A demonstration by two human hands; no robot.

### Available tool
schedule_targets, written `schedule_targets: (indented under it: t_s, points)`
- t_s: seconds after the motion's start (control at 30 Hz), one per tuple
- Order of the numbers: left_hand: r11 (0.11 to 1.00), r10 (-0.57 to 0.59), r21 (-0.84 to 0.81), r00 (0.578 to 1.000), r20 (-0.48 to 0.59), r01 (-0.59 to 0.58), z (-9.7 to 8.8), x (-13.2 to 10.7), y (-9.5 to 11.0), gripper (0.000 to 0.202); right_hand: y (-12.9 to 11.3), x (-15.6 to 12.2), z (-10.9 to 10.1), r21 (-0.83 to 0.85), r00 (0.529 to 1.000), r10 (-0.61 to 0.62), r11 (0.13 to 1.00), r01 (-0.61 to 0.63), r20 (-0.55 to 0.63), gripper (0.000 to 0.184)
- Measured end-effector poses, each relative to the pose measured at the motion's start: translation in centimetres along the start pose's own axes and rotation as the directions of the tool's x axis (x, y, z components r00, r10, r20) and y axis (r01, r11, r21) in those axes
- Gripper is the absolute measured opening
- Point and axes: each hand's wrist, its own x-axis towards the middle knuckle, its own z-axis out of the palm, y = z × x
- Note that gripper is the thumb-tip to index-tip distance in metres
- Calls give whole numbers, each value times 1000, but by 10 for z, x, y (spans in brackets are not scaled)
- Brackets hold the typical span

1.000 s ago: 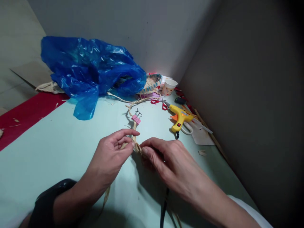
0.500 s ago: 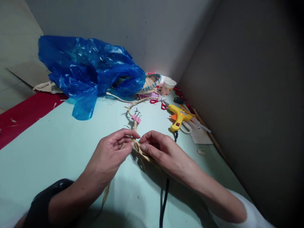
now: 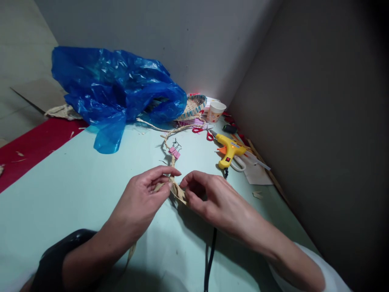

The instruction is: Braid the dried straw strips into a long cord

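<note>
A braided cord of pale, straw-like strips (image 3: 173, 161) runs from the back of the table towards me. A pink binder clip (image 3: 174, 152) grips it just beyond my fingers. My left hand (image 3: 148, 191) pinches the near end of the braid between thumb and fingers, and a loose strip (image 3: 131, 253) hangs below that wrist. Close by on the right, my right hand (image 3: 209, 194) curls its fingers on a flat strip (image 3: 180, 194) that leaves the braid. Its fingertips partly hide the strip.
A yellow glue gun (image 3: 230, 149), red-handled scissors (image 3: 209, 134) and a paper cup (image 3: 216, 112) lie or stand at the back right. A blue plastic bag (image 3: 112, 85) and a woven basket (image 3: 196, 106) fill the back. The black power cord (image 3: 210, 259) passes beneath my right wrist.
My right hand has shifted slightly right and towards me along the strip, away from my left fingers. My left hand keeps its pinch on the braid, almost unmoved.
</note>
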Motion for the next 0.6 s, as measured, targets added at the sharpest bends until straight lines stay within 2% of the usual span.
schedule_targets:
  t_s: [0.13, 0.3, 0.5, 0.6]
  points:
    - [993, 26, 116, 1000, -11, -25, 0, -3, 4, 22, -4, -6, 4, -164, 993, -73, 985, 58, -88, 11]
    - [983, 8, 184, 1000, -28, -3, -2, -2, 5, 20, -4, -5, 5, -312, 986, -123, 947, 82, -114, 15]
    - [1000, -4, 24, 1000, 7, 3, -3, 1, 0, 18, -4, -1, 4, -223, 989, -58, 974, 27, -133, 16]
    - [1000, 0, -28, 999, 37, 1, -3, 0, 1, 17, -2, 2, -1, -179, 993, -69, 983, 51, -95, 21]
